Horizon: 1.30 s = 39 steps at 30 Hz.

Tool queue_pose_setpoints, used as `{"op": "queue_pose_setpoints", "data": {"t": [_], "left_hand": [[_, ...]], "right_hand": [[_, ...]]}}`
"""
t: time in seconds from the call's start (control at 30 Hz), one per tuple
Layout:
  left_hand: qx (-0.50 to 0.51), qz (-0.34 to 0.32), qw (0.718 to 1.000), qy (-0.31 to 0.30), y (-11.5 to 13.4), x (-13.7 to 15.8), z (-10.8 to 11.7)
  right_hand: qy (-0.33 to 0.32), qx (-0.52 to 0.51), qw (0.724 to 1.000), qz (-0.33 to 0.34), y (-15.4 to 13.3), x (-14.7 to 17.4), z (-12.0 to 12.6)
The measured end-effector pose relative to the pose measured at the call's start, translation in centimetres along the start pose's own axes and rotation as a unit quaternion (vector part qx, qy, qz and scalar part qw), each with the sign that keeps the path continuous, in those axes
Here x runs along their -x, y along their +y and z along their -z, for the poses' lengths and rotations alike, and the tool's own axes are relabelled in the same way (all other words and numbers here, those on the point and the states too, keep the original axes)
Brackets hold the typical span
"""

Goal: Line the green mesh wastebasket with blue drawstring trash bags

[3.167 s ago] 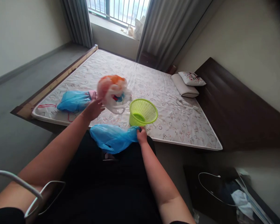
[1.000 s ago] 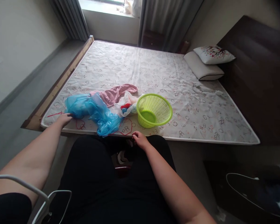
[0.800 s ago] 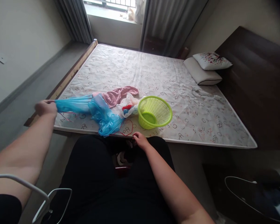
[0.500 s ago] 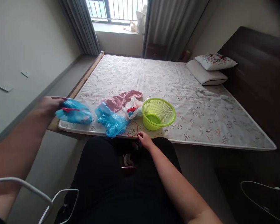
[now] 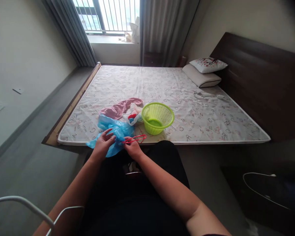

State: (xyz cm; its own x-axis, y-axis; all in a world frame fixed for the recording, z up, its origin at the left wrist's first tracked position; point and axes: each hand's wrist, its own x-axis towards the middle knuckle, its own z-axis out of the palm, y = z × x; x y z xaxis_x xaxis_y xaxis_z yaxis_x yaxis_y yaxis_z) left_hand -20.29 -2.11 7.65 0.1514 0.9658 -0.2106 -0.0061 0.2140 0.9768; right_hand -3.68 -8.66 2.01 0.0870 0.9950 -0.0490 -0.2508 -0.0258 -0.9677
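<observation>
A crumpled blue plastic bag (image 5: 114, 148) hangs over the mattress's front edge between my hands. My right hand (image 5: 134, 149) is closed on its gathered part, with a red drawstring loop (image 5: 135, 139) sticking out to the right past the fingers. At the bag's left side, my left hand (image 5: 103, 144) has its fingertips on the plastic, the upper fingers somewhat apart. More blue plastic (image 5: 120, 127) lies just beyond; where one piece ends and the other begins is hard to see. Behind are a pink cloth (image 5: 116, 109) and a white plastic bag (image 5: 132, 109) with something red and blue in it.
A green plastic basket (image 5: 154, 131) stands to the right of the bags on the patterned mattress (image 5: 199, 127). Two pillows (image 5: 206, 78) lie against the dark headboard (image 5: 250, 65). White cables (image 5: 22, 200) cross the lower left, near my left arm.
My left hand has come from the far left to the middle with the blue bag. My right hand has moved left and taken hold of it. The view has shifted slightly.
</observation>
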Motion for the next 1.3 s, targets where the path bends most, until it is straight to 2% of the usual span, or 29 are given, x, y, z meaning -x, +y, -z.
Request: {"op": "queue_pose_setpoints", "data": {"t": [0.1, 0.13, 0.27, 0.33, 0.4, 0.5, 0.57, 0.63, 0.73, 0.77, 0.8, 0.87, 0.93, 0.97, 1.03, 1.1, 1.17, 1.23, 1.3], "left_hand": [[-0.065, -0.080, 0.992, 0.071, -1.8, 1.1, -0.3], [-0.093, -0.081, 0.990, 0.065, -2.2, 1.3, -0.3], [-0.204, -0.065, 0.975, -0.063, -2.5, 1.5, 0.1], [-0.245, -0.089, 0.964, -0.058, -2.2, 1.3, 0.8], [-0.288, -0.111, 0.951, -0.018, -1.7, 1.0, 1.5], [-0.351, -0.120, 0.929, 0.002, -1.4, 0.9, 2.4], [-0.367, -0.129, 0.921, 0.003, -1.5, 1.2, 2.6], [-0.363, -0.146, 0.920, -0.007, -1.7, 1.6, 2.4], [-0.365, -0.175, 0.913, -0.040, -1.7, 2.2, 2.0], [-0.373, -0.186, 0.908, -0.050, -1.7, 2.3, 1.9], [-0.380, -0.199, 0.901, -0.060, -1.5, 2.5, 1.7], [-0.391, -0.238, 0.886, -0.077, -1.0, 2.8, 1.3], [-0.401, -0.283, 0.867, -0.086, -0.3, 3.0, 1.1], [-0.412, -0.302, 0.855, -0.086, 0.0, 3.1, 1.1], [-0.442, -0.324, 0.832, -0.080, 0.6, 3.1, 1.2], [-0.473, -0.325, 0.816, -0.069, 0.9, 3.1, 1.4], [-0.490, -0.329, 0.807, -0.024, 1.1, 3.3, 1.6], [-0.485, -0.351, 0.798, 0.071, 1.1, 3.9, 1.5], [-0.458, -0.378, 0.787, 0.164, 0.9, 4.8, 1.3]], "right_hand": [[0.032, -0.002, 0.999, -0.007, -0.3, 0.3, 0.4], [0.037, -0.002, 0.999, -0.009, -0.3, 0.3, 0.5], [0.020, 0.054, 0.998, 0.026, -0.5, 0.3, 1.2], [0.020, 0.100, 0.993, 0.054, -0.5, 0.2, 2.2], [0.035, 0.139, 0.988, 0.063, -0.5, 0.1, 3.3], [0.027, 0.169, 0.985, 0.026, -0.5, -0.3, 4.7], [0.008, 0.153, 0.988, 0.022, -0.9, -0.5, 5.2], [0.039, 0.101, 0.993, 0.050, -1.8, -0.5, 5.3], [0.138, 0.038, 0.987, 0.070, -3.9, -0.5, 5.1], [0.139, 0.041, 0.987, 0.069, -4.6, -0.5, 5.0], [0.112, 0.062, 0.990, 0.066, -5.3, -0.4, 4.9], [-0.001, 0.138, 0.989, 0.057, -6.3, -0.4, 4.5], [-0.097, 0.223, 0.969, 0.040, -6.8, -0.3, 4.1], [-0.115, 0.254, 0.960, 0.032, -6.9, -0.2, 3.9], [-0.098, 0.286, 0.953, 0.022, -6.7, 0.0, 3.8], [-0.048, 0.292, 0.955, 0.027, -6.2, 0.1, 3.8], [0.015, 0.272, 0.961, 0.038, -5.6, 0.1, 4.0], [0.076, 0.203, 0.976, 0.037, -4.9, 0.0, 4.0], [0.090, 0.097, 0.991, 0.009, -4.3, -0.2, 3.8]]}}
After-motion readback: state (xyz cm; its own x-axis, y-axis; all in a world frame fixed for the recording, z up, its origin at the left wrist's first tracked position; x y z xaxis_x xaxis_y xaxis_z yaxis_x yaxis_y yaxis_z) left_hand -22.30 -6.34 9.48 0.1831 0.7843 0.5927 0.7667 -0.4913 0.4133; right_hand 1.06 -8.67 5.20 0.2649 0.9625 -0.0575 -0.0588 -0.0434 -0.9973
